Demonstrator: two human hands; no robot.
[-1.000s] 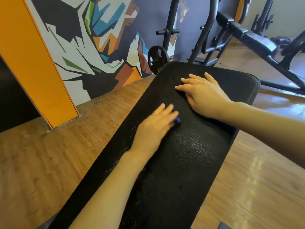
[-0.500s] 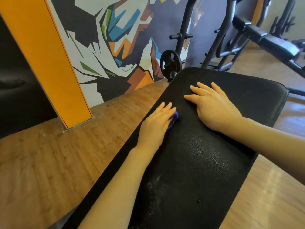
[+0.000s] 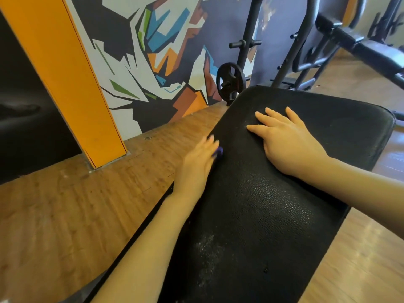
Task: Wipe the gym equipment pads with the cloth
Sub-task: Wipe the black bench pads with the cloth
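Your left hand (image 3: 197,166) presses a small purple cloth (image 3: 219,152) against the left edge of the black gym pad (image 3: 258,215), fingers (image 3: 211,142) straight and laid flat over it, so that only a sliver of purple shows at the right side of your fingertips. Whether any finger curls around the cloth underneath cannot be told, since the hand is blurred and covers almost all of it.

Your right hand (image 3: 288,145) rests palm down on the same pad, its fingers (image 3: 269,118) spread and relaxed, gripping nothing, pointing toward the pad's far left corner. The two hands lie near each other but apart, with bare black upholstery between them.

The pad's pebbled surface catches light just behind your right wrist, and a pale dusty smear (image 3: 205,248) marks it nearer to you, beside your left forearm.

Beyond your left fingertips, a wooden floor (image 3: 65,215) runs to a wall painted with an angular, many-coloured mural (image 3: 157,62). An orange pillar (image 3: 72,84) stands well to the left of your left hand. Past the pad's far end, ahead of your right fingers, a black weight plate (image 3: 230,80) hangs on a dark metal rack (image 3: 247,40), and another bench (image 3: 367,49) with its frame stands farther off to the right.
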